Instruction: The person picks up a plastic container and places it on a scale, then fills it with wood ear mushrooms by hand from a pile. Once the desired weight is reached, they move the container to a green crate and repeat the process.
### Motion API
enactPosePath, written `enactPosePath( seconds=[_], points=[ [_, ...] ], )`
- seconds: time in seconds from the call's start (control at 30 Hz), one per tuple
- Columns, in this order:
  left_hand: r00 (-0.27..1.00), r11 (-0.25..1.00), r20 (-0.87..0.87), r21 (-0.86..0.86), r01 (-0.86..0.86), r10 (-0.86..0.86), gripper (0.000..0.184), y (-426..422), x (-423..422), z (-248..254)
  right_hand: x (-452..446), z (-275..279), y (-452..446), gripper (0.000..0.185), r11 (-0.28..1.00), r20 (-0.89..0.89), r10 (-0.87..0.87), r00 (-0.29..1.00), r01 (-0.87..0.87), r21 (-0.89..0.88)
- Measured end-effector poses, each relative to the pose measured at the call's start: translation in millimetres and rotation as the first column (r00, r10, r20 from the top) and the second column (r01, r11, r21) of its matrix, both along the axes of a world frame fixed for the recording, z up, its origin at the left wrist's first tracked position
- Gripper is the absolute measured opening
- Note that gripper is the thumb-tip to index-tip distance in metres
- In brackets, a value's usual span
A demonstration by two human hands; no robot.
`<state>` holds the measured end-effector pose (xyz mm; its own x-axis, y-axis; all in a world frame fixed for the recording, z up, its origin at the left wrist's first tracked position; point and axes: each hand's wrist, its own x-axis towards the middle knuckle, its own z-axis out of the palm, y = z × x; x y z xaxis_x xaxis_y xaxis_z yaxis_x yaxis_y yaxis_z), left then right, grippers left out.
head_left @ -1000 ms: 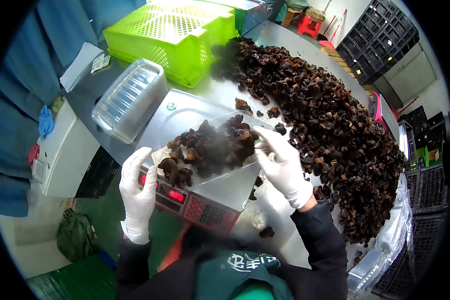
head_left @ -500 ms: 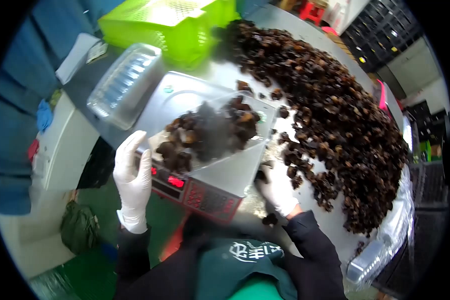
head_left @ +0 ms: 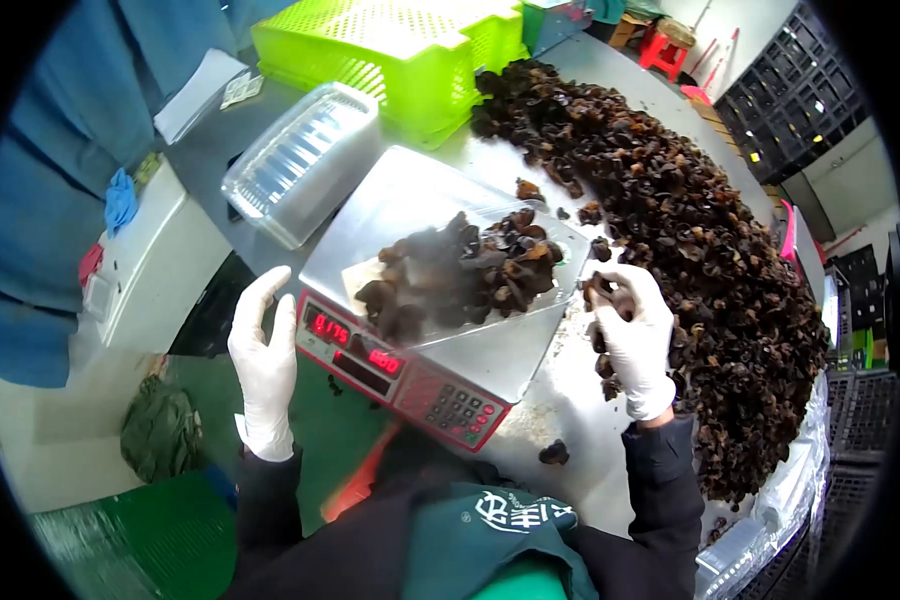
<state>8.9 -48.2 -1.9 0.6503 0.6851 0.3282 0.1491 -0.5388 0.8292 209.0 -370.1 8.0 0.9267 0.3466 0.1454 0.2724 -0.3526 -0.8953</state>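
A clear plastic tray of dark wood-ear-like pieces (head_left: 515,262) rests on the metal plate of a red-framed digital scale (head_left: 450,405), whose red display reads 0.175. My left hand (head_left: 266,365), white-gloved, hangs left of the scale, fingers apart and holding nothing. To the right of the scale, my right hand (head_left: 634,335), also gloved, has thumb and fingers closed on a dark piece (head_left: 602,292). Beyond it spreads a large heap of the same dark pieces (head_left: 710,250). A blur covers part of the tray's contents.
Stacked clear trays (head_left: 305,160) stand behind the scale at the left, beside an upturned lime-green crate (head_left: 390,60). Papers (head_left: 198,95) lie at the table's far left. A loose dark piece (head_left: 554,453) lies near the front edge. Plastic wrap (head_left: 785,480) is at the right.
My right hand left the tray's edge, dipped beside the scale, then moved to the heap's near edge and closed on a piece. My left hand stays open. The camera view has shifted.
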Motion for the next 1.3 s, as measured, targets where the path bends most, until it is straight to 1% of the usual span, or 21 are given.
enactPosePath(
  seconds=[0.03, 0.07, 0.13, 0.2, 0.27, 0.33, 0.4, 0.47, 0.57, 0.6, 0.67, 0.7, 0.73, 0.83, 0.87, 0.93, 1.07, 1.1, 1.13, 1.2, 1.3],
  points=[
    [0.999, 1.0, -0.027, -0.022, 0.019, -0.02, 0.029, -6, 1, 1, 0, 15, 12, 0.031, 0.999, 0.009, 0.041, 0.999, -0.041, 0.019],
    [0.999, 0.997, -0.03, -0.065, 0.043, -0.045, 0.028, -10, 2, -3, -1, 19, 23, 0.031, 0.992, 0.152, 0.115, 0.982, -0.123, 0.041],
    [0.997, 0.995, -0.028, -0.063, 0.073, -0.074, 0.028, -16, 4, -7, 0, 25, 40, 0.028, 0.979, 0.332, 0.202, 0.921, -0.183, -0.089],
    [0.994, 0.99, 0.011, -0.089, 0.11, -0.11, 0.028, -20, 4, -11, 0, 19, 56, 0.031, 0.958, 0.296, 0.283, 0.912, -0.286, -0.037],
    [0.993, 0.989, 0.005, -0.098, 0.114, -0.114, 0.028, -25, 4, -9, -2, 15, 63, 0.041, 0.926, 0.181, 0.377, 0.908, -0.372, -0.06],
    [0.996, 0.995, -0.006, 0.037, 0.09, -0.09, 0.033, -27, 3, -13, -1, 8, 65, 0.048, 0.92, 0.301, 0.388, 0.871, -0.348, -0.18],
    [0.996, 0.998, -0.072, -0.045, 0.052, -0.055, 0.037, -32, -2, -14, -8, 18, 61, 0.05, 0.91, 0.146, 0.407, 0.902, -0.413, 0.017],
    [0.996, 0.992, -0.087, -0.122, 0.016, -0.026, 0.038, -41, -3, -18, -9, 22, 55, 0.051, 0.912, 0.085, 0.399, 0.913, -0.405, 0.062],
    [0.991, 0.952, -0.128, -0.306, 0.003, -0.044, 0.041, -58, -2, -13, 3, 24, 35, 0.047, 0.942, 0.153, 0.333, 0.93, -0.321, -0.1],
    [0.988, 0.937, -0.147, -0.35, -0.001, -0.053, 0.042, -60, -3, -16, 8, 20, 29, 0.043, 0.959, 0.144, 0.284, 0.948, -0.277, -0.064],
    [0.981, 0.888, -0.161, -0.46, 0.023, -0.109, 0.044, -64, -2, -18, 15, 13, 22, 0.038, 0.99, 0.049, 0.081, 0.995, -0.075, -0.122],
    [0.979, 0.846, -0.153, -0.532, 0.033, -0.134, 0.043, -67, 1, -16, 23, -3, 17, 0.033, 0.984, 0.121, 0.034, 0.992, -0.012, -0.176],
    [0.977, 0.799, -0.141, -0.599, 0.044, -0.16, 0.043, -68, 4, -13, 29, -17, 13, 0.03, 0.986, 0.061, 0.044, 0.997, -0.034, -0.162],
    [0.976, 0.768, -0.148, -0.64, 0.026, -0.157, 0.042, -66, 9, -12, 40, -22, 13, 0.024, 0.984, -0.139, 0.059, 0.989, -0.081, -0.161],
    [0.98, 0.768, -0.136, -0.64, 0.023, -0.143, 0.041, -64, 12, -13, 43, -15, 15, 0.02, 0.989, -0.308, 0.13, 0.942, -0.147, -0.03],
    [0.988, 0.77, -0.112, -0.638, 0.014, -0.11, 0.041, -57, 18, -15, 46, -27, 16, 0.02, 0.979, -0.187, 0.191, 0.964, -0.202, -0.04],
    [0.989, 0.762, -0.069, -0.646, 0.054, -0.129, 0.036, -33, 32, -8, 46, -17, 23, 0.016, 0.976, -0.317, 0.219, 0.923, -0.212, 0.055],
    [0.986, 0.762, -0.087, -0.645, 0.054, -0.144, 0.037, -26, 37, -3, 46, -7, 27, 0.015, 0.982, -0.351, 0.182, 0.919, -0.186, 0.023],
    [0.984, 0.768, -0.085, -0.637, 0.066, -0.156, 0.036, -19, 44, 1, 48, 0, 32, 0.014, 0.986, -0.39, 0.168, 0.906, -0.156, 0.063],
    [0.982, 0.785, -0.075, -0.613, 0.093, -0.175, 0.035, -2, 60, 10, 64, 3, 41, 0.013, 0.973, -0.323, 0.232, 0.918, -0.222, 0.068],
    [0.98, 0.817, 0.014, -0.551, 0.172, -0.197, 0.038, 36, 99, 9, 94, 18, 71, 0.013, 0.969, -0.366, 0.234, 0.901, -0.186, 0.163]
  ],
)
